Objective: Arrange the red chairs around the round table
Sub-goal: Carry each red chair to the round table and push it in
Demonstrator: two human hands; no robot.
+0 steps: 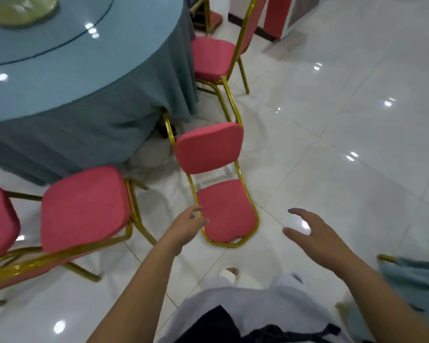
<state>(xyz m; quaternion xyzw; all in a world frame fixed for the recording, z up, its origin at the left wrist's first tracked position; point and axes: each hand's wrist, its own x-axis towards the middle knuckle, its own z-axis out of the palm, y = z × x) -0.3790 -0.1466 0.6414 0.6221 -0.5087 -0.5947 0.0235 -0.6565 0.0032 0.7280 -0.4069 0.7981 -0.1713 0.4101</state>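
Tipped over on the white tiled floor (344, 125): a red chair (209, 148) with a gold frame, seat pad up toward the round table (60, 78), backrest (227, 214) nearest the body. Reaching toward that backrest: left hand (186, 225), fingers spread and empty, fingertips right at the gold frame on the backrest's left edge; whether touching, cannot tell. Off to the right of the backrest, apart from it: right hand (315, 233), open, fingers curled loosely, gripping nothing. Upright beside the table's blue cloth: another chair (214, 58) beyond, two more at lower left (84, 206).
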